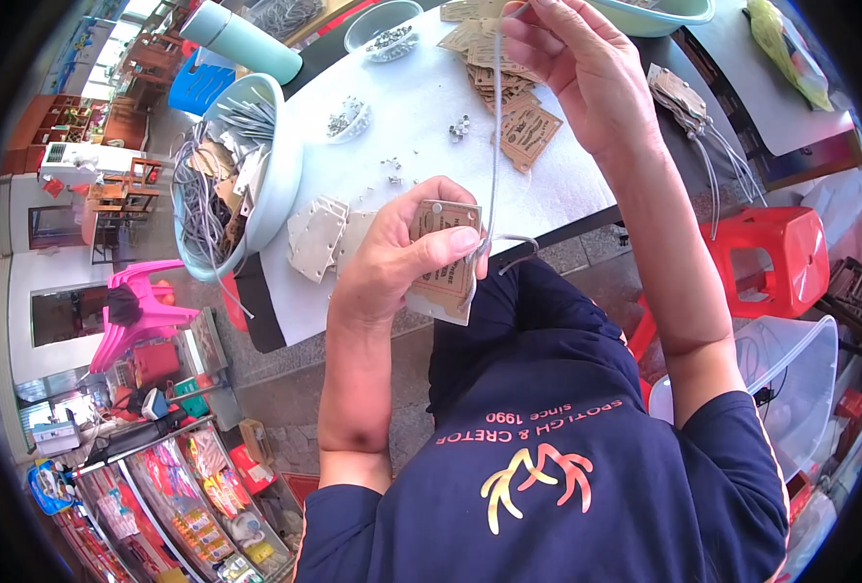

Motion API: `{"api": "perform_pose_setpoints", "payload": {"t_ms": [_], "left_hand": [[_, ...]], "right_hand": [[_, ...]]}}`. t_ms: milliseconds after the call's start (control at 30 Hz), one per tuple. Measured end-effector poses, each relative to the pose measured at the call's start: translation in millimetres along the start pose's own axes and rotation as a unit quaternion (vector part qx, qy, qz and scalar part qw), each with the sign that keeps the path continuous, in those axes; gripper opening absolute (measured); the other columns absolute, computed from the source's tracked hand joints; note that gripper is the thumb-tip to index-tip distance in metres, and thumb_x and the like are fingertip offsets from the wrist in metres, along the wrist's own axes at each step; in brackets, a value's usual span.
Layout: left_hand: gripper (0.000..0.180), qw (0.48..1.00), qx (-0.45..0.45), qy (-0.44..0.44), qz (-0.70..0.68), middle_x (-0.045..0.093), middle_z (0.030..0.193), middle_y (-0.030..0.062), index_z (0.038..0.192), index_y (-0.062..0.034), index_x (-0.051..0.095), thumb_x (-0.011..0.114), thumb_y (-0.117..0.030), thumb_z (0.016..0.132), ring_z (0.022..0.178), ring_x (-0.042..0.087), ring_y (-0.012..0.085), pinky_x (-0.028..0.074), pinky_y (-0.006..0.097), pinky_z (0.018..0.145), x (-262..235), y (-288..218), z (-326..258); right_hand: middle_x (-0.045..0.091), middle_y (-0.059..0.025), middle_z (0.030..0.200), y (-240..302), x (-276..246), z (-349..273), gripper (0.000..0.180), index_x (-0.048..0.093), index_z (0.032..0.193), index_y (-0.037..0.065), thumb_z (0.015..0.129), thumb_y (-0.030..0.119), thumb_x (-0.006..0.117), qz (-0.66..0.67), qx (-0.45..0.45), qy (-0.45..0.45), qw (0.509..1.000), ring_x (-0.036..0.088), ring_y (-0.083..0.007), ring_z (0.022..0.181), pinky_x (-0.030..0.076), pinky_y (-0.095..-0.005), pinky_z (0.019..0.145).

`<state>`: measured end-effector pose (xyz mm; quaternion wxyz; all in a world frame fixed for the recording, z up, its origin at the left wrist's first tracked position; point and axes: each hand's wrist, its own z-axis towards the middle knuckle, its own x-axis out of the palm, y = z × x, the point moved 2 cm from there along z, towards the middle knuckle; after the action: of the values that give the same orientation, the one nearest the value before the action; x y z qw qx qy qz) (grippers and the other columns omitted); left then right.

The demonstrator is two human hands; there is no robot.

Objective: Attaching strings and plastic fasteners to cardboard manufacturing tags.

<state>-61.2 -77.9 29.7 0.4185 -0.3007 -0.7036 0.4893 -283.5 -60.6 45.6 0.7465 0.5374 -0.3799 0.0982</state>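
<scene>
My left hand [378, 255] is closed on a card tag [444, 282] with a brown printed face and a paler layer showing below it. The thumb lies across its front. A thin grey cord [495, 126] runs up from the tag's right edge to my right hand [606, 92], which pinches its upper end near the top of the view. Another bit of cord curls out just right of the tag. Pale cards [316, 236] lie left of my left hand. Brown printed cards [528, 134] are piled behind the cord, near small metal pieces [460, 127].
A pale blue basin [289, 185] at the left holds cords and cards. Behind it stand a mint-green bottle [246, 44] and clear bowls of metal bits [351, 124]. Corded tags [679, 95] lie at the right, above a red stool [791, 257] and a clear plastic bin [791, 374].
</scene>
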Motion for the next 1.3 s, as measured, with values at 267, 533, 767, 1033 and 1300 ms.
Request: {"api": "perform_pose_setpoints", "payload": {"t_ms": [267, 533, 767, 1033, 1300], "left_hand": [[0.020, 0.999, 0.036, -0.032, -0.021, 0.066, 0.086, 0.0075, 0.101, -0.0030, 0.055, 0.067, -0.008, 0.086, 0.078, 0.066, 0.0154, 0.053, 0.029, 0.071, -4.4, 0.3, -3.7], [0.021, 0.990, 0.118, -0.061, 0.053, 0.066, 0.087, 0.0072, 0.100, -0.0039, 0.056, 0.065, -0.020, 0.092, 0.078, 0.065, 0.0146, 0.052, 0.027, 0.071, -7.4, -2.7, -5.0], [0.033, 0.988, 0.103, -0.105, 0.040, 0.060, 0.078, 0.0021, 0.091, -0.0078, 0.054, 0.058, -0.040, 0.095, 0.069, 0.055, 0.0065, 0.045, 0.021, 0.062, -5.0, 1.3, -2.4], [0.031, 0.977, 0.125, -0.157, 0.071, 0.058, 0.073, 0.0008, 0.092, -0.0077, 0.054, 0.056, -0.039, 0.096, 0.064, 0.054, 0.0065, 0.043, 0.021, 0.057, -5.9, 3.9, -0.1], [0.020, 0.973, 0.142, -0.181, 0.028, 0.057, 0.076, -0.0064, 0.086, -0.0088, 0.059, 0.059, -0.027, 0.096, 0.069, 0.047, -0.0010, 0.039, 0.017, 0.062, 1.9, 0.3, -0.8]], "right_hand": [[0.062, -0.0026, 0.084, -3.3, -4.5, -29.6, 0.029, 0.062, 0.111, -0.001, 0.094, 0.023, 0.061, -0.173, 0.041, 0.093, 0.980, 0.059, -0.0073, 0.068, 0.049, -0.0215, 0.062], [0.060, 0.0057, 0.078, -18.3, 1.6, -73.4, 0.018, 0.068, 0.100, 0.006, 0.090, 0.020, 0.067, -0.227, 0.169, 0.144, 0.948, 0.038, 0.0011, 0.055, 0.029, -0.0171, 0.047], [0.057, 0.0085, 0.077, -25.2, 3.4, -83.4, 0.016, 0.066, 0.096, 0.006, 0.090, 0.021, 0.067, -0.189, 0.178, 0.151, 0.954, 0.046, 0.0009, 0.066, 0.034, -0.0160, 0.057], [0.061, 0.0053, 0.084, -25.2, 6.9, -94.0, 0.014, 0.067, 0.095, 0.006, 0.090, 0.019, 0.067, -0.173, 0.206, 0.151, 0.951, 0.051, 0.0000, 0.076, 0.039, -0.0168, 0.065], [0.058, 0.0071, 0.083, -29.0, 9.8, -96.9, 0.015, 0.069, 0.101, 0.007, 0.090, 0.017, 0.066, -0.082, 0.250, 0.167, 0.950, 0.048, 0.0001, 0.072, 0.037, -0.0167, 0.060]]}}
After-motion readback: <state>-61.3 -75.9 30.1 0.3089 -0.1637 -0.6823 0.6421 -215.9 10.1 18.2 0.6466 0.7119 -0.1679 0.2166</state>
